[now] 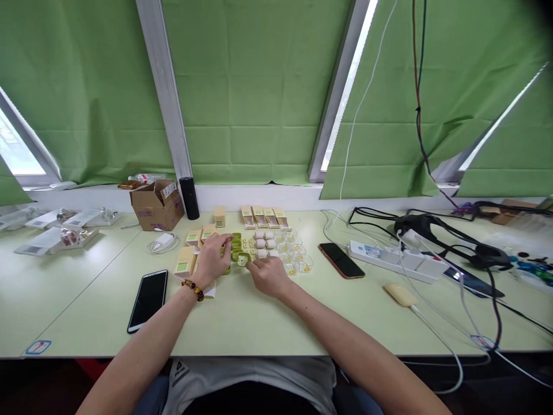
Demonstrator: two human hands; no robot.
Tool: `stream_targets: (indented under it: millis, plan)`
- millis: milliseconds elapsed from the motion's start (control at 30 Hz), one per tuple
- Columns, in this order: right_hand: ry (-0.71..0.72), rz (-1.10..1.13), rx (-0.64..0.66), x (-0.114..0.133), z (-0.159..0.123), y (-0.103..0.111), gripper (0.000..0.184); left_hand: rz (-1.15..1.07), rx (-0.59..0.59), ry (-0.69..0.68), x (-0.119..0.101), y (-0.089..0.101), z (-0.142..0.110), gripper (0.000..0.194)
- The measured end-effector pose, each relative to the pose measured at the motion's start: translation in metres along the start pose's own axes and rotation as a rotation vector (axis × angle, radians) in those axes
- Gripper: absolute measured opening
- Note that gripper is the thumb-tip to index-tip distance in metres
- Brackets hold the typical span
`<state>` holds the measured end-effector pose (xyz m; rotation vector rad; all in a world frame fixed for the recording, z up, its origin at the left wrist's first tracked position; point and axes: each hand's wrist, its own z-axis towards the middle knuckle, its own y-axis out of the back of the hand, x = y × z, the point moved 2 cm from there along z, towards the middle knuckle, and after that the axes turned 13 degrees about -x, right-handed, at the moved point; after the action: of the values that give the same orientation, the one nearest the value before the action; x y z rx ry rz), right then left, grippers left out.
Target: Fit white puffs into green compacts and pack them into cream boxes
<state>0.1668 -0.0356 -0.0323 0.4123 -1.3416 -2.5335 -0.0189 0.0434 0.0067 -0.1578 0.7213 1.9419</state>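
My left hand (213,257), with a beaded bracelet at the wrist, reaches over the small green trays (236,244). Its fingers are bent together at their left side; whatever they grip is hidden. Closed at the fingertips, my right hand (268,276) pinches the edge of a small green tray with a pale insert (242,260). Beyond it lie tiny yellowish pieces (248,243) and rows of white cylinders (265,243). Farther right are clear plastic cups with yellow centres (296,252). Kraft paper boxes (185,262) lie left of and partly under my left hand.
More kraft boxes (264,218) line the back. A black phone (147,301) lies left, another phone (341,260) right. A power strip (397,260) and loose cables occupy the right side. A cardboard carton (156,208) and black cylinder (189,198) stand at the back left.
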Motion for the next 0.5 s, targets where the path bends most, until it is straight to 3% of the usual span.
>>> stream_targets:
  millis: [67,200,300,500]
  plan:
    - [0.008,-0.005,-0.083,-0.004,-0.004,0.008,0.028,-0.240,0.058,0.108,-0.002,0.000,0.001,0.027]
    - [0.039,-0.007,-0.212,-0.008,-0.009,0.021,0.036,-0.745,0.287,0.307,-0.008,-0.004,-0.003,0.040]
    - [0.085,-0.028,-0.332,-0.008,-0.011,0.024,0.037,-0.951,0.400,0.391,-0.012,-0.010,-0.008,0.054]
    - [0.226,-0.031,-0.856,-0.006,-0.013,0.032,0.018,-1.248,0.420,0.558,-0.019,-0.019,-0.017,0.057]
